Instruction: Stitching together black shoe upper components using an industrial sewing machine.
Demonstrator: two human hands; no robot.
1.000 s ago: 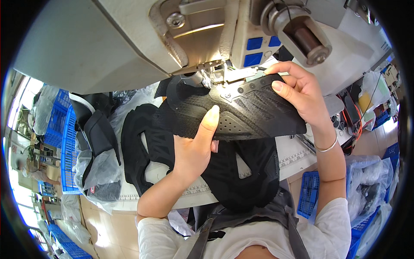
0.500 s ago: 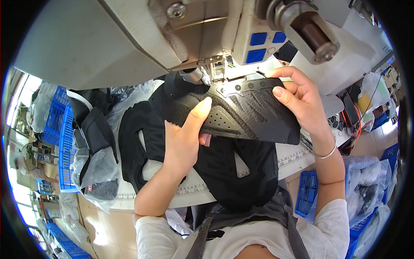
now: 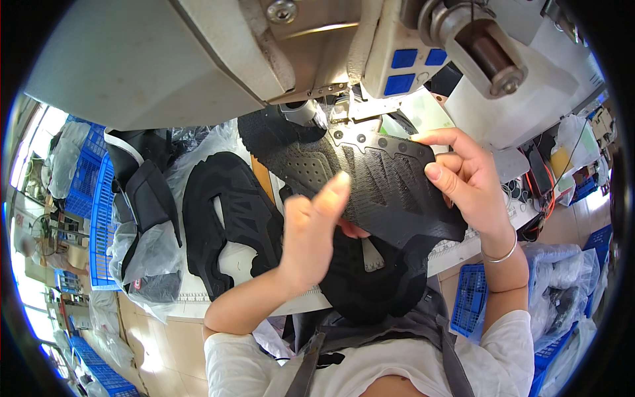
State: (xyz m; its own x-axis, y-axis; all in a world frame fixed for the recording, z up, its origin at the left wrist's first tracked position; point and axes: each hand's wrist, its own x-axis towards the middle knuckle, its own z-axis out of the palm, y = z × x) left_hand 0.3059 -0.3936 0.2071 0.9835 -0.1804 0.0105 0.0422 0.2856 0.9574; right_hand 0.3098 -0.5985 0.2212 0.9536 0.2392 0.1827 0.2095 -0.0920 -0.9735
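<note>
A black shoe upper (image 3: 377, 185) with a perforated panel and a row of eyelet holes lies tilted under the sewing machine's needle area (image 3: 337, 116). My left hand (image 3: 311, 231) grips its near edge, thumb on top and the other fingers mostly hidden beneath. At the far right corner, my right hand (image 3: 466, 175) pinches the eyelet edge between thumb and forefinger. Below lies another flat black shoe upper (image 3: 390, 284), partly covered by the held one. To the left rests one more black upper (image 3: 221, 218), curved like a horseshoe.
Above the work hangs the large pale sewing machine head (image 3: 152, 66), with a thread spool (image 3: 489, 56) at its right. A white table with a ruler strip (image 3: 195, 296) runs along the near edge. Blue baskets (image 3: 102, 225) and dark pieces in plastic (image 3: 152, 264) stand at left.
The held shoe upper has turned clockwise, its right end now lower. My left hand has slid right along it, uncovering more of the perforated panel. My right hand has shifted slightly down.
</note>
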